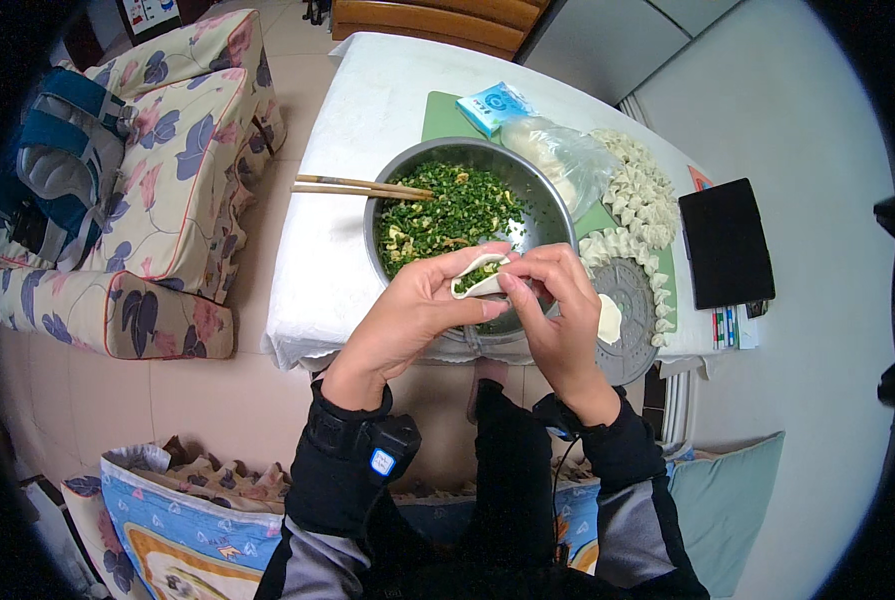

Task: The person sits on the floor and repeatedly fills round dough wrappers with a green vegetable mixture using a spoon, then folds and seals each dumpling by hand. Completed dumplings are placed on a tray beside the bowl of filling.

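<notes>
A round dough wrapper [480, 275], folded halfway over chopped green filling, sits between my two hands above the near rim of a steel bowl [560, 217]. My left hand [432, 296] cradles it from the left, thumb along its near side. The fingertips of my right hand [556, 296] pinch its right end, while the left end gapes with filling showing. Inside the bowl lies chopped green filling [455, 206] with yellow bits. A pair of wooden chopsticks [357, 187] rests across the bowl's left rim.
Right of the bowl, a flat wrapper [608, 319] lies on a round grey tray [627, 360]. Pleated dumplings [638, 191] crowd the table's right side. Behind the bowl are a clear plastic bag [567, 161] of dough and a blue packet [496, 107]. A black tablet-like object [727, 244] lies at the right edge.
</notes>
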`<act>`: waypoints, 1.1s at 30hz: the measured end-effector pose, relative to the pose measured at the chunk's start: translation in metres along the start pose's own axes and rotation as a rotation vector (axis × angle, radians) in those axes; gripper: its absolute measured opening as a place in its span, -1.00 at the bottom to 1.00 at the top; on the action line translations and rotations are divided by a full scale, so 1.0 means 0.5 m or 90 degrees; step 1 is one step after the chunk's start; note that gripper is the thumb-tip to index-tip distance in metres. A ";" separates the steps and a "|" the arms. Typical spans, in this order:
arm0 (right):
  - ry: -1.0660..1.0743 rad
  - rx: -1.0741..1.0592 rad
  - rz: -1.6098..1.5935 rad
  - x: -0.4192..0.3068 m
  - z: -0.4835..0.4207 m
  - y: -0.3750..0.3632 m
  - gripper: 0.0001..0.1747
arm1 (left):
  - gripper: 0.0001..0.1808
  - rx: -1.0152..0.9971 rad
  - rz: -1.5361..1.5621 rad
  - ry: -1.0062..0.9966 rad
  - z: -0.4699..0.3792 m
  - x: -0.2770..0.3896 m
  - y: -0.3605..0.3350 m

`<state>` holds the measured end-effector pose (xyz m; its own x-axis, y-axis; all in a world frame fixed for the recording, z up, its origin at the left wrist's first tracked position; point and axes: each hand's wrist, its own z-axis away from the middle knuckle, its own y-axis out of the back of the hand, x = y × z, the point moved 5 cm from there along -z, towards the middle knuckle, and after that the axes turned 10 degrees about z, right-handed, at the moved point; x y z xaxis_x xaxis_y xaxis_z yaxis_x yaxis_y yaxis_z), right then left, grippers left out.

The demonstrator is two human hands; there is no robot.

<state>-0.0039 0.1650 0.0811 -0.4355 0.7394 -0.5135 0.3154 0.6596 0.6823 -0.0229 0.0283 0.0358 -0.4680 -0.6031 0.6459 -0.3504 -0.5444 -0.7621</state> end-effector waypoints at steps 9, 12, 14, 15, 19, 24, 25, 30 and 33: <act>0.016 0.047 -0.004 -0.014 -0.016 0.000 -0.89 | -0.58 0.034 -0.094 -0.065 0.001 0.010 -0.014; 0.014 0.044 -0.004 -0.016 -0.018 0.000 -0.89 | -0.62 0.045 -0.097 -0.081 0.001 0.013 -0.014; -0.008 0.048 -0.041 -0.012 -0.016 0.004 -0.89 | -0.63 0.046 -0.092 -0.090 0.002 0.014 -0.013; -0.025 0.045 -0.052 -0.009 -0.015 0.006 -0.89 | -0.63 0.044 -0.088 -0.095 0.001 0.015 -0.013; -0.035 0.095 -0.093 -0.004 -0.008 0.023 -0.84 | -0.64 0.060 -0.074 -0.127 0.001 0.020 -0.010; -0.030 0.017 -0.054 -0.015 0.001 0.023 -0.80 | -0.64 0.041 -0.049 -0.175 0.003 0.021 -0.018; -0.052 0.035 -0.067 -0.012 0.001 0.025 -0.79 | -0.64 0.031 -0.044 -0.189 0.005 0.023 -0.018; -0.172 0.013 -0.282 0.004 0.002 0.010 -0.76 | -0.65 0.054 -0.078 -0.233 -0.001 0.023 -0.008; -0.252 -0.008 -0.395 0.008 0.011 -0.006 -0.76 | -0.65 0.044 -0.068 -0.262 -0.004 0.020 -0.012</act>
<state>-0.0019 0.1667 0.0740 -0.1936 0.2253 -0.9549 0.0993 0.9728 0.2094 -0.0270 0.0266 0.0468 -0.0640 -0.7162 0.6949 -0.3174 -0.6456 -0.6946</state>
